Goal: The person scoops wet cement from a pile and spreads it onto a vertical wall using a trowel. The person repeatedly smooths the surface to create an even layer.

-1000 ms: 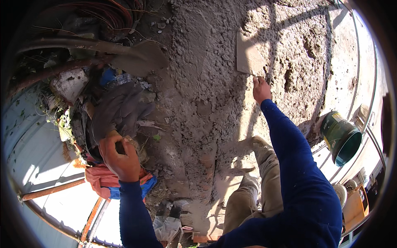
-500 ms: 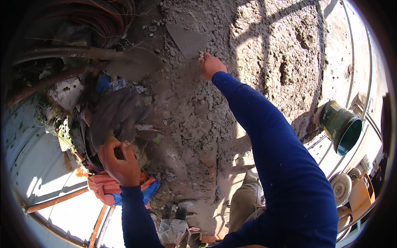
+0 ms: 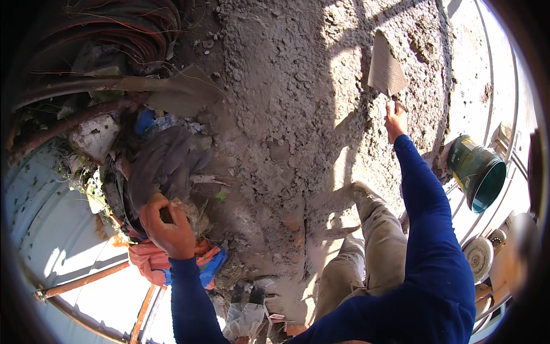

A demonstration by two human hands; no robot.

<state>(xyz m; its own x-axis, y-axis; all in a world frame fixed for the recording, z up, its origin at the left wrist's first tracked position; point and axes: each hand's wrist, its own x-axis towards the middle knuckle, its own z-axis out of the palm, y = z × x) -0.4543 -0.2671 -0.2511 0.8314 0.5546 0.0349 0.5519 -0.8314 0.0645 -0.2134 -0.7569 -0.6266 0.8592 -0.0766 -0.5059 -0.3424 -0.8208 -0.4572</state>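
Swung rightward since a moment ago across rough grey mortar (image 3: 286, 69), with a tilted green bucket (image 3: 467, 160) at right showing its teal inside, the trowel (image 3: 385, 69) is over the sunlit part, clasped in the right hand (image 3: 395, 121), while the left hand (image 3: 172, 230) curls, whether around anything I cannot tell.

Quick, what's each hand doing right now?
Left hand: fingers curled toward the thumb; can't tell whether it holds anything.
Right hand: closed, holding a trowel.
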